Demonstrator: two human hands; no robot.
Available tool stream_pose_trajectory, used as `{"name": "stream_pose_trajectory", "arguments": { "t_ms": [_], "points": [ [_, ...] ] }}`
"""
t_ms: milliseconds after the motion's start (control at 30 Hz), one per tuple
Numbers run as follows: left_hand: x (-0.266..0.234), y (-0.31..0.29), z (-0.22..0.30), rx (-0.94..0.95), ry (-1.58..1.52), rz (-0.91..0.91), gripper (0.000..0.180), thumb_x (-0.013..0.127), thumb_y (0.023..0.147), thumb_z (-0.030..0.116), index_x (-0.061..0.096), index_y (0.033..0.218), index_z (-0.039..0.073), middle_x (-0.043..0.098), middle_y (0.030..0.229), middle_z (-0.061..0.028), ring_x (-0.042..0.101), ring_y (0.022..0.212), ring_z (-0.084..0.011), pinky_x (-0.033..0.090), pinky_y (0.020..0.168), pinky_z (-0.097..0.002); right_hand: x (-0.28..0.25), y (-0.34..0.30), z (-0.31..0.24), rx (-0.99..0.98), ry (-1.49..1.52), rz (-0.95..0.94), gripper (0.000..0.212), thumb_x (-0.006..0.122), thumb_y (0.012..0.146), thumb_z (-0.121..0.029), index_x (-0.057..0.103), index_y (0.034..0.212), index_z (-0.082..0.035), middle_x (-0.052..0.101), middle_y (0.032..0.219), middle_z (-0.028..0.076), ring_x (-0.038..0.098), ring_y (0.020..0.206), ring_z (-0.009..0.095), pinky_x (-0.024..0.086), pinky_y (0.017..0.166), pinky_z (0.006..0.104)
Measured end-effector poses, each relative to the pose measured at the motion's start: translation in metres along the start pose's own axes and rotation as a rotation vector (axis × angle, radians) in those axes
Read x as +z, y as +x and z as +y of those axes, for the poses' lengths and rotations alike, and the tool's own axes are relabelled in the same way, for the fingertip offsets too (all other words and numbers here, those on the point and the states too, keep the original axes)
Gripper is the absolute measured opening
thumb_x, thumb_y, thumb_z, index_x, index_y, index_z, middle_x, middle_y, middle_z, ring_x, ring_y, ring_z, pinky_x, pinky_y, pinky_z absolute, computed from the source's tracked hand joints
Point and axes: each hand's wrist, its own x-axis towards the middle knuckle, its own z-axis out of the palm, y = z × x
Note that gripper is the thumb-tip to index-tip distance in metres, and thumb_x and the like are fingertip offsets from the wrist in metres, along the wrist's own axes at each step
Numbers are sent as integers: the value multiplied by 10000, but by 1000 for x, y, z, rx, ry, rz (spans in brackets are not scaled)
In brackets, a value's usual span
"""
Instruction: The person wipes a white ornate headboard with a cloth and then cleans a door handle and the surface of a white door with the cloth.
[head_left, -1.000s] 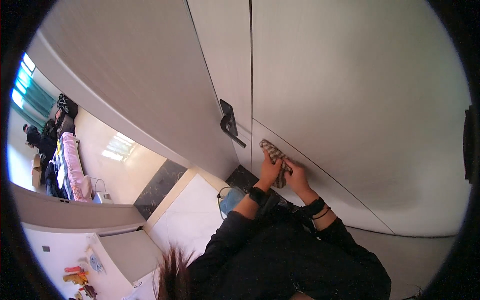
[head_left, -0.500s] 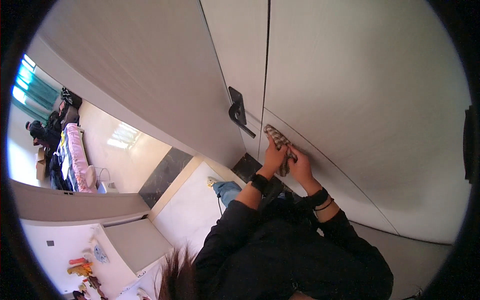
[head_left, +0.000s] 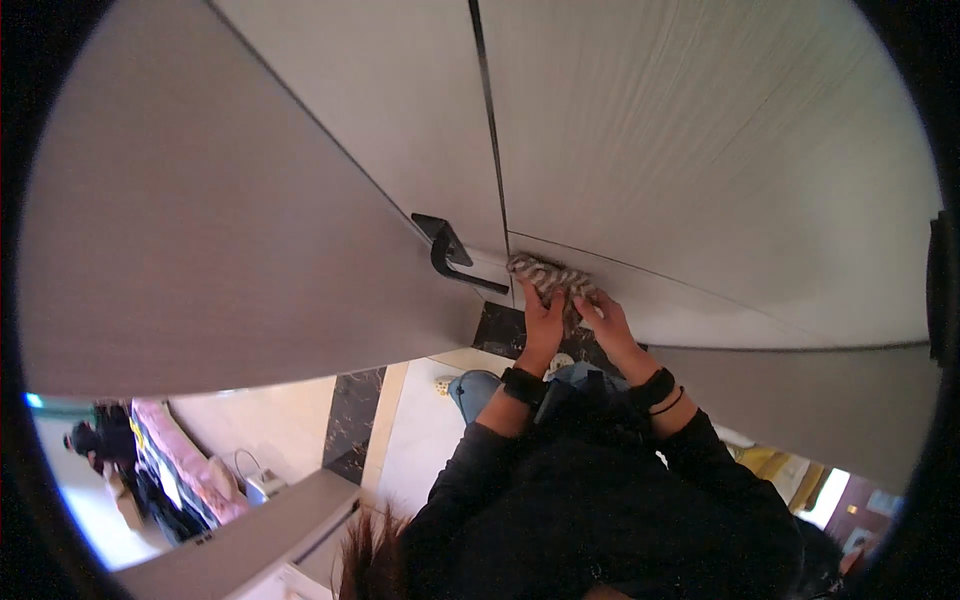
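A brown-and-white striped cloth [head_left: 548, 273] is bunched against the pale wood-grain panel [head_left: 700, 180], just right of a dark vertical seam. My left hand [head_left: 541, 322] grips the cloth from below, with its fingers partly hidden. On the cloth's right end my right hand [head_left: 610, 325] is closed, thumb and fingers on the fabric. A corner of cloth hangs between the hands. Left of them, a black lever handle [head_left: 455, 268] sticks out from the grey door; neither hand touches it.
The large grey door [head_left: 220, 240] stands along the left. Below my hands are dark marbled floor strips [head_left: 500, 330] and white flooring [head_left: 415, 440]. Beyond the door, at lower left, are a bed with pink bedding [head_left: 195, 455] and a person in dark clothes [head_left: 92, 440].
My view has turned, so the grey door fills more of the left and the room has dropped lower. The cloth, still in both hands, now lies more sideways.
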Motion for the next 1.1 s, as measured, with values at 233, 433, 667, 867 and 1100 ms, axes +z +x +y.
{"name": "stream_pose_trajectory", "arguments": {
  "t_ms": [233, 433, 667, 867, 1100],
  "points": [
    [4, 11, 31, -206, 364, -217, 579, 418, 828, 259, 136, 1183, -102, 372, 1109, -198, 385, 997, -220, 300, 845, -291, 13, 9, 9, 206, 474, -111, 426, 513, 772, -278, 408, 1104, -32, 464, 1058, 89, 432, 977, 181, 375, 771, 296],
    [4, 19, -34, -324, 96, -235, 649, 431, 817, 302, 93, 1157, -135, 429, 1032, -204, 436, 934, -227, 350, 777, -282, 14, 6, 25, 376, 815, 7, 322, 504, 725, -11, 448, 1042, 14, 517, 952, 113, 508, 836, 176, 424, 688, 277],
    [31, 6, 23, -14, 132, -229, 474, 442, 816, 222, 231, 1138, -54, 489, 969, -158, 477, 853, -198, 385, 715, -276, 6, -18, -18, 255, 971, 283, 257, 514, 762, -107, 481, 964, 48, 539, 895, 70, 520, 777, 147, 422, 667, 256],
    [50, 6, 19, 21, 345, -251, 420, 406, 823, 238, 283, 1055, -90, 455, 973, -197, 445, 872, -269, 325, 793, -329, -10, -17, -11, 292, 925, 283, 266, 515, 763, -124, 484, 964, 47, 539, 896, 75, 519, 772, 135, 420, 644, 240],
    [61, -13, -6, -122, 286, -387, 437, 436, 809, 206, 267, 1089, -84, 504, 935, -156, 489, 837, -244, 383, 731, -299, -22, -46, 28, 304, 1030, 307, 246, 507, 763, -135, 497, 957, 15, 543, 883, 60, 530, 762, 139, 430, 641, 256]
  ]
}}
